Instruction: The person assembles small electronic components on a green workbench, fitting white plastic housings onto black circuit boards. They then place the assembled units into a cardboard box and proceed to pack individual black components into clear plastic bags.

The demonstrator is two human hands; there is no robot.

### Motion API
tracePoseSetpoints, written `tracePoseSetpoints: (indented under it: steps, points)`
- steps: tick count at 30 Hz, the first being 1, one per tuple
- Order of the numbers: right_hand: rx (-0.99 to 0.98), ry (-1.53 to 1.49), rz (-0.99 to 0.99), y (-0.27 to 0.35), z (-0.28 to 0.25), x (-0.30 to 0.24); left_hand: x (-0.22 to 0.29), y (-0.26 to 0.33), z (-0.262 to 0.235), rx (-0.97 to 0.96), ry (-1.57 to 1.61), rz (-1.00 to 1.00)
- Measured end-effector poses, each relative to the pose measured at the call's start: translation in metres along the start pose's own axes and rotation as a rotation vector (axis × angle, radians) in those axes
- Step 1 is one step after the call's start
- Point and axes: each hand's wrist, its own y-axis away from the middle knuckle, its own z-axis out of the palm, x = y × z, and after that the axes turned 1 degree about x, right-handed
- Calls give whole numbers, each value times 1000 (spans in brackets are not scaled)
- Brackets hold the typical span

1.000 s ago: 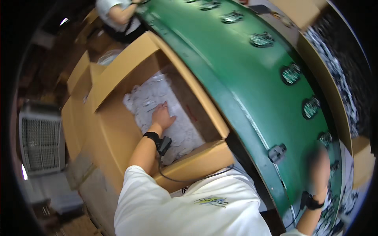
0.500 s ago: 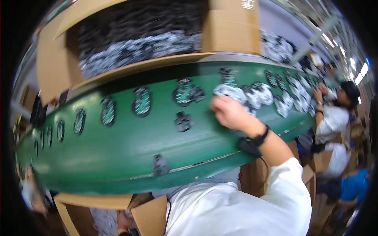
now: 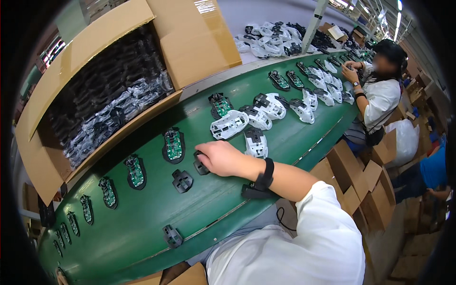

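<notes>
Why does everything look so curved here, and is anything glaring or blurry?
In the head view, the fisheye lens bows the green work surface and the corners go black; in that head view, ceiling lights glare white at upper right, and the right hand looks fairly sharp, with distant detail softer.

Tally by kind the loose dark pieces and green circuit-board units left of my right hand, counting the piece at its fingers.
Loose dark pieces: 3, one at your right hand
Green circuit-board units: 8 discernible, the farthest tiny
Total: 11 discernible
</notes>
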Motion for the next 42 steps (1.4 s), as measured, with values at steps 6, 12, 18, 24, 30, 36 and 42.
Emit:
tracePoseSetpoints:
  steps: [6, 12, 18, 24, 30, 36, 42]
  points:
    - [128, 109, -113, 9, 9, -11, -14, -120, 153, -243, -553, 197]
    - [-161, 19, -489, 4, -1, -13, -95, -181, 193, -206, -631, 180]
    - [-38, 165, -59, 22, -26, -33, -106, -176, 210, -48, -707, 276]
    - [-85, 249, -88, 29, -8, -47, -113, -165, 212, -124, -376, 127]
    - [49, -593, -422, 11, -1, -78, -85, -129, 246, -267, -13, 50]
    - [79, -548, -496, 17, 30, -110, -85, -122, 247, -230, -141, 235]
    - [-107, -900, -165, 20, 38, -115, -76, -117, 243, -308, -375, 294]
